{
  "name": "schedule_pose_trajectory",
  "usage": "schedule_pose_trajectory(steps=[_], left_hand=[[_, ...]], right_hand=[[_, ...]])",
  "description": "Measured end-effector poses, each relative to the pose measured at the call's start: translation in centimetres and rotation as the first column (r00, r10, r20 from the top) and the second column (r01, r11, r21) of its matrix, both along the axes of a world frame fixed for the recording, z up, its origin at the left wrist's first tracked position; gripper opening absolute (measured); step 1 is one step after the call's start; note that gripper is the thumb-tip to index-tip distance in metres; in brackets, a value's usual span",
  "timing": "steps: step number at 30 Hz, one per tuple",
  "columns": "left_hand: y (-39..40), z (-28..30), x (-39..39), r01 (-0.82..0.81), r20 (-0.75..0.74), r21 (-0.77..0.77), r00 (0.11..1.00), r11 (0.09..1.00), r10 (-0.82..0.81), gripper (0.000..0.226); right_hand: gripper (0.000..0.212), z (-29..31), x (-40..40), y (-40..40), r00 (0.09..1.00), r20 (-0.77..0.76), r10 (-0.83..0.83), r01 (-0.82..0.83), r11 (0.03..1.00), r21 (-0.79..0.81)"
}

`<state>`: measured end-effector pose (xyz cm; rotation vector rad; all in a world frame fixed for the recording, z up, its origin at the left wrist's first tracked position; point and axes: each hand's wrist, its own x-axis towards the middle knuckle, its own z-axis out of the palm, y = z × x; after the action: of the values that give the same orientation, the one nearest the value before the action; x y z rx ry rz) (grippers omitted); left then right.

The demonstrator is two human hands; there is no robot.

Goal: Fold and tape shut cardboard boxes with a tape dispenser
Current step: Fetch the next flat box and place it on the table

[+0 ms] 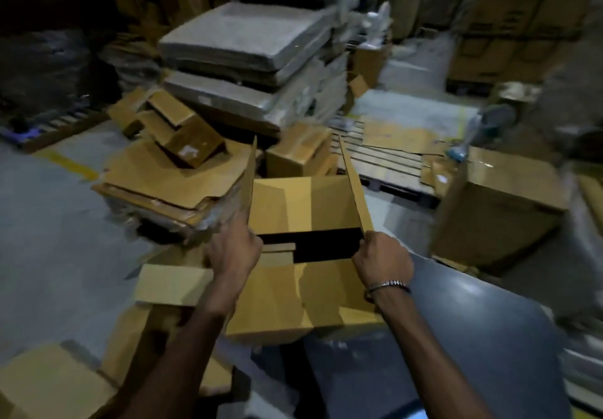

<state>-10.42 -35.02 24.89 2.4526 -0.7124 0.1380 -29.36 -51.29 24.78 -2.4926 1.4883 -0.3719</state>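
Left hand [233,250] is gripping the base of the left side flap [248,183]; right hand [382,262] is pinching the base of the right side flap [354,183]. Both flaps are standing upright, probably so the inner flaps can fold flat first. Cardboard box [293,288] is sitting between the hands, over a grey surface [473,337]. Frame is blurry; tape dispenser is not showing.

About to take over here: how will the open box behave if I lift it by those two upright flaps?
Probably light: the cardboard box looks empty. Its flaps likely bend at the creases, so it may sag. Left hand and right hand grip only the edges.
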Motion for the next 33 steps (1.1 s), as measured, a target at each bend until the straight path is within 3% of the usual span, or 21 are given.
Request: schedule_pose_trajectory(steps=[3,8,12,16,19,22,25,27,29,31,33], left_hand=[[-4.1,-1.9,-3.6,0.113,-0.089,0.066,0.990,0.991,-0.107,0.055],[-7.3,-5.5,-7.9,0.302,-0.095,0.178,0.953,0.936,-0.289,0.058],[-8.6,-9.1,-9.9,0.463,-0.163,0.118,0.882,0.879,-0.442,0.058],[-8.4,-12.1,-9.8,0.544,-0.227,0.157,0.832,0.824,-0.506,0.065],[-7.4,-11.1,-8.5,0.545,-0.289,-0.003,0.802,0.838,-0.523,0.061],[-5.9,-10.1,-4.8,0.450,-0.400,-0.189,0.776,0.873,-0.487,0.055],[-3.6,-9.7,-0.3,0.361,-0.480,-0.411,0.695,0.837,-0.536,0.052],[-2.1,-9.6,2.1,0.284,-0.531,-0.485,0.656,0.827,-0.537,0.051],[-0.6,-9.4,3.9,0.255,-0.559,-0.505,0.631,0.824,-0.538,0.050],[0.4,-9.3,5.2,0.234,-0.571,-0.528,0.614,0.816,-0.545,0.050],[1.0,-9.4,6.1,0.202,-0.588,-0.535,0.608,0.820,-0.533,0.050]], right_hand=[[0.018,-1.8,-3.8,-1.1,0.991,-0.029,-0.128,0.130,0.989,0.075],[0.013,-6.0,-7.7,-0.1,0.952,-0.051,-0.301,0.305,0.946,0.107],[0.012,-8.3,-7.5,1.8,0.931,-0.061,-0.359,0.363,0.928,0.084],[0.013,-10.0,-5.9,3.0,0.926,-0.034,-0.376,0.377,0.926,0.017],[0.023,-11.1,-6.0,3.4,0.922,0.000,-0.387,0.387,0.921,0.043],[0.033,-10.9,-7.7,3.5,0.846,0.198,-0.495,0.485,0.869,0.101],[0.042,-10.4,-8.4,3.7,0.807,0.200,-0.556,0.588,0.789,-0.178],[0.049,-10.0,-6.9,4.0,0.828,0.168,-0.534,0.553,0.731,-0.400],[0.049,-10.0,-4.2,4.5,0.887,0.173,-0.429,0.452,0.727,-0.517],[0.044,-10.9,-1.3,4.4,0.945,0.165,-0.283,0.328,0.784,-0.527],[0.037,-12.5,1.0,3.8,0.988,0.053,-0.145,0.154,0.900,-0.407]])
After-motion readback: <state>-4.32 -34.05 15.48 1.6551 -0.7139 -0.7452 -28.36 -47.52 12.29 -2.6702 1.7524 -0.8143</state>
